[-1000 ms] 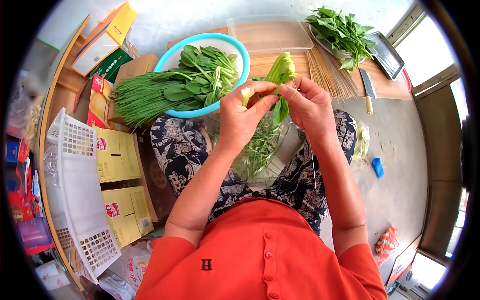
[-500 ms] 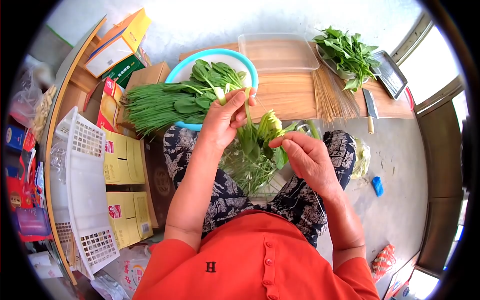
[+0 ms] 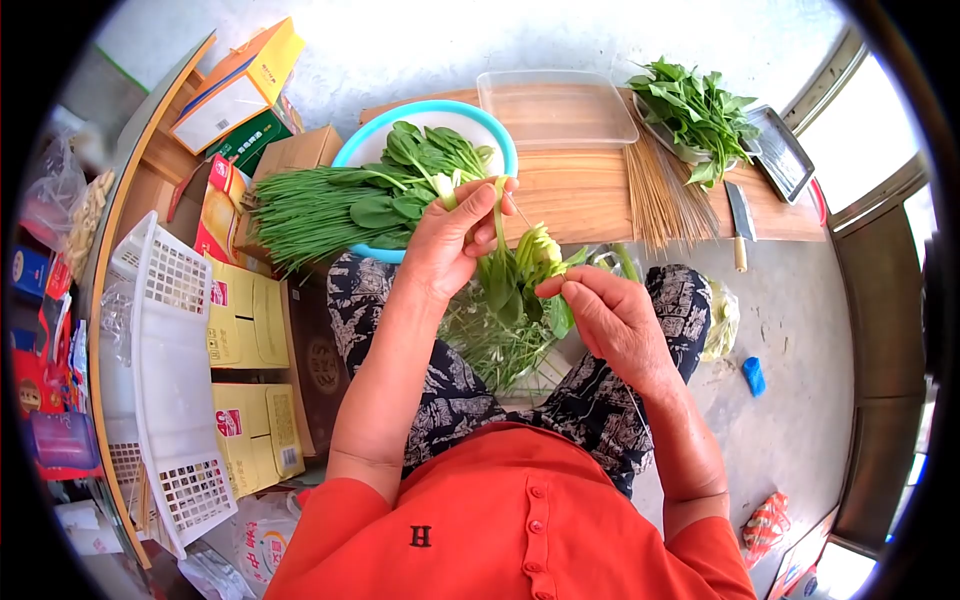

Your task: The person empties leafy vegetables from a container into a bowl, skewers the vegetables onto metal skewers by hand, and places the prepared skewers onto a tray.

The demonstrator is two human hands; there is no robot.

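My left hand (image 3: pixel 458 238) pinches the pale stem of a leafy green (image 3: pixel 501 215), whose leaves hang downward. Beside it the thin tip of a skewer shows near the fingertips. My right hand (image 3: pixel 610 315) is closed around the skewer (image 3: pixel 637 408), its tail sticking out below the palm toward the lap. Several pale green stalks (image 3: pixel 540 252) are bunched on the skewer between the two hands, their leaves drooping beneath. Behind my left hand, a blue-rimmed basin (image 3: pixel 508 135) carries loose leafy greens (image 3: pixel 378 211) and a long bundle of chives (image 3: pixel 310 215).
On the wooden board (image 3: pixel 565 190) lie a clear plastic tray (image 3: pixel 555 105), a fan of bare skewers (image 3: pixel 665 195), a heap of greens (image 3: pixel 695 115) and a knife (image 3: pixel 740 220). Trimmings (image 3: pixel 490 345) lie between the knees. A white basket (image 3: pixel 185 370) and yellow boxes (image 3: pixel 248 315) stand left.
The skewer's tip shows a little more clearly by my left fingertips. Both hands keep nearly the same place and grip.
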